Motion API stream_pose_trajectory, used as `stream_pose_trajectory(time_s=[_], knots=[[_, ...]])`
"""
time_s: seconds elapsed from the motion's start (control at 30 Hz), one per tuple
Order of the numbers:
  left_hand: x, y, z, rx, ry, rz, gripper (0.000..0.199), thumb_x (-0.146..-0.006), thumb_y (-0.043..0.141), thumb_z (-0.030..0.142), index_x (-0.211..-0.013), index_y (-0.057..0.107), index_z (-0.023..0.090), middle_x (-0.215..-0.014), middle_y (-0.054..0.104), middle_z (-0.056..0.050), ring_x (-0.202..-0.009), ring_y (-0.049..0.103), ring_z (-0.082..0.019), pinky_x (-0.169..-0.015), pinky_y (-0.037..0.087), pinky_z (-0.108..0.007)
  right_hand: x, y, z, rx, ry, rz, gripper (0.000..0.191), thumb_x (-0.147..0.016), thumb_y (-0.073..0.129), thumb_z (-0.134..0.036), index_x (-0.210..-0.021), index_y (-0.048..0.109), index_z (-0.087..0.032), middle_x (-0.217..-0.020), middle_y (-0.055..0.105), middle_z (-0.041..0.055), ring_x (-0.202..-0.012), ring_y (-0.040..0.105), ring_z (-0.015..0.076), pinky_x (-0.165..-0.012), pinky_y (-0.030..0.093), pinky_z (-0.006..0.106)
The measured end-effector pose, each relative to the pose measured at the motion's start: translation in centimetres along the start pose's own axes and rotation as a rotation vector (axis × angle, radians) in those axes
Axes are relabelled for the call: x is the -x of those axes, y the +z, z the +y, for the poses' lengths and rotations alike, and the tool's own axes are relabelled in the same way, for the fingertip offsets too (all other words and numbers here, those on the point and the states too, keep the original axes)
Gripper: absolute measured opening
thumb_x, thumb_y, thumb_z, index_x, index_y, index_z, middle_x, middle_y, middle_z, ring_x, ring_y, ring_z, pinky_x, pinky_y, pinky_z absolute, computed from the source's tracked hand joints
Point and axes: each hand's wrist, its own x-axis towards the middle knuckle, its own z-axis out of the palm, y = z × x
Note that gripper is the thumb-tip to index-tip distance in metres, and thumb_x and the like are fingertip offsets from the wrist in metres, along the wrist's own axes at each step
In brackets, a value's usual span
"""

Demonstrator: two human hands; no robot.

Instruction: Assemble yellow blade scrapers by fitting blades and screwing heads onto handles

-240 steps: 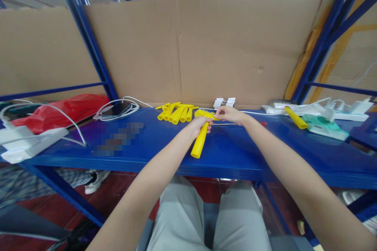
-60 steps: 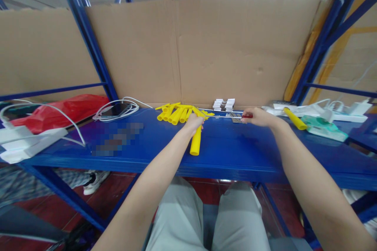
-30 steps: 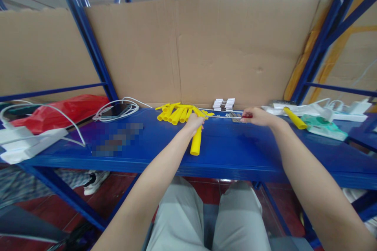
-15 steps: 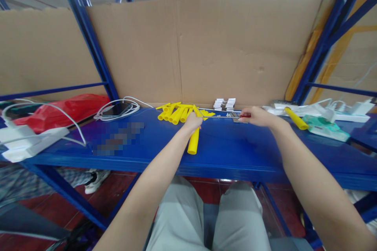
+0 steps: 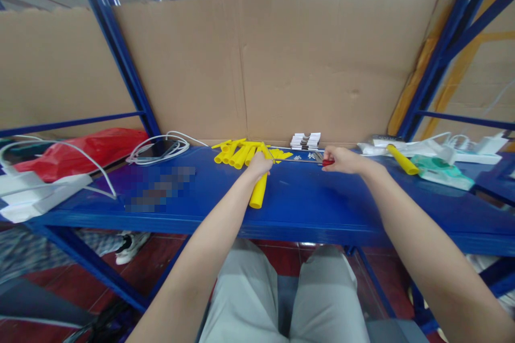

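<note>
My left hand (image 5: 259, 164) is closed around a yellow tapered tube (image 5: 258, 193), whose wide end points toward me over the blue shelf. In my right hand (image 5: 340, 159) is a screwdriver with a red handle (image 5: 328, 163), gripped by the fingers. Its long thin metal shaft (image 5: 300, 160) runs left, nearly level, to the upper end of the tube at my left hand. Whether the tip touches the tube or a screw is too small to tell. Behind my left hand lies a pile of similar yellow tubes (image 5: 239, 156). Small metallic pieces (image 5: 309, 156) lie beyond the shaft.
A stack of white folded pieces (image 5: 306, 141) stands against the cardboard wall (image 5: 298, 64). To the right are another yellow tube (image 5: 402, 159), a green-white packet (image 5: 442, 171) and a power strip. On the left are a red bag (image 5: 88, 153), coiled white cable (image 5: 161, 149) and white plugs.
The yellow tube in my left hand has shifted slightly left. My right-hand fingers have moved on the screwdriver, and more of its red handle shows now.
</note>
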Motion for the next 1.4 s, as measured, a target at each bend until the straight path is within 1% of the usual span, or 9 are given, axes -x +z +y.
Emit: stream_pose_trajectory(time_s=[0.17,0.47,0.67,0.83,0.93,1.0,1.1,1.23,1.4], knots=[[0.1,-0.1,0.0,-0.011,-0.007,-0.002,0.012,-0.079,0.050,0.002,-0.078,0.060,0.009,-0.067,0.062,-0.004,-0.048,0.053,-0.010,-0.050,0.042,-0.022,-0.1,-0.1,0.1,0.011,-0.054,0.042,0.014,-0.065,0.063,-0.025,-0.068,0.050,-0.022,-0.067,0.063,0.0005,-0.064,0.056,0.0164,-0.057,0.038,0.025],[-0.3,-0.1,-0.3,-0.080,0.001,-0.021,0.012,-0.079,0.053,0.006,-0.086,0.063,0.008,-0.063,0.062,-0.005,-0.053,0.058,-0.014,-0.053,0.044,-0.023,0.5,-0.9,0.1,0.001,-0.135,-0.035,0.019,-0.074,0.059,-0.038,-0.074,0.063,-0.020,-0.072,0.068,0.0047,-0.066,0.059,0.0188,-0.060,0.039,0.027],[-0.2,-0.4,-0.2,-0.185,0.021,-0.013,0.016,-0.081,0.051,0.009,-0.086,0.065,0.006,-0.065,0.064,-0.007,-0.056,0.061,-0.016,-0.053,0.045,-0.024,0.3,-0.5,0.0,-0.043,-0.129,-0.132,0.028,-0.078,0.053,-0.044,-0.071,0.063,-0.018,-0.063,0.065,0.0036,-0.061,0.057,0.0178,-0.058,0.038,0.027],[0.0,-0.5,-0.1,-0.202,0.023,-0.041,0.018,-0.081,0.050,0.009,-0.087,0.066,0.005,-0.069,0.067,-0.010,-0.055,0.061,-0.016,-0.051,0.044,-0.023,0.4,-0.2,-0.5,0.011,-0.036,-0.025,0.017,-0.068,0.067,-0.032,-0.075,0.059,-0.020,-0.070,0.066,0.0024,-0.066,0.058,0.0177,-0.060,0.039,0.026],[-0.2,-0.5,-0.3,-0.233,0.035,-0.042,0.019,-0.079,0.049,0.007,-0.087,0.067,0.004,-0.071,0.068,-0.012,-0.057,0.063,-0.017,-0.052,0.045,-0.023,0.4,-0.2,-0.9,0.094,-0.027,0.025,0.010,-0.068,0.064,-0.022,-0.076,0.058,-0.020,-0.073,0.067,0.0027,-0.067,0.059,0.0174,-0.060,0.038,0.025],[-0.3,-0.6,-0.4,-0.262,0.044,-0.039,0.020,-0.078,0.049,0.006,-0.086,0.067,0.004,-0.072,0.069,-0.012,-0.058,0.064,-0.018,-0.053,0.045,-0.024,0.5,-0.3,-1.0,0.126,-0.069,0.026,0.006,-0.071,0.063,-0.025,-0.074,0.059,-0.020,-0.074,0.068,0.0034,-0.068,0.060,0.0179,-0.060,0.038,0.026],[-0.3,-0.9,-0.5,-0.299,0.041,-0.034,0.020,-0.078,0.050,0.006,-0.087,0.068,0.004,-0.073,0.069,-0.013,-0.060,0.065,-0.019,-0.053,0.045,-0.024,0.6,-0.4,-1.0,0.131,-0.129,-0.015,0.012,-0.077,0.060,-0.032,-0.075,0.063,-0.020,-0.075,0.070,0.0045,-0.069,0.061,0.0189,-0.060,0.038,0.026],[-0.1,-1.1,-0.4,-0.299,0.041,-0.026,0.020,-0.077,0.050,0.006,-0.086,0.068,0.003,-0.071,0.069,-0.013,-0.058,0.064,-0.018,-0.053,0.045,-0.024,0.6,-0.5,-0.9,0.122,-0.124,-0.052,0.019,-0.081,0.055,-0.036,-0.079,0.066,-0.020,-0.078,0.071,0.0061,-0.069,0.062,0.0195,-0.059,0.038,0.027],[0.0,-1.2,-0.3,-0.256,0.024,-0.014,0.019,-0.077,0.050,0.006,-0.085,0.067,0.003,-0.068,0.067,-0.012,-0.055,0.062,-0.018,-0.052,0.044,-0.024,0.4,0.0,-0.9,0.072,-0.097,-0.029,0.019,-0.072,0.065,-0.039,-0.077,0.061,-0.021,-0.073,0.068,0.0043,-0.068,0.060,0.0194,-0.057,0.037,0.027]])
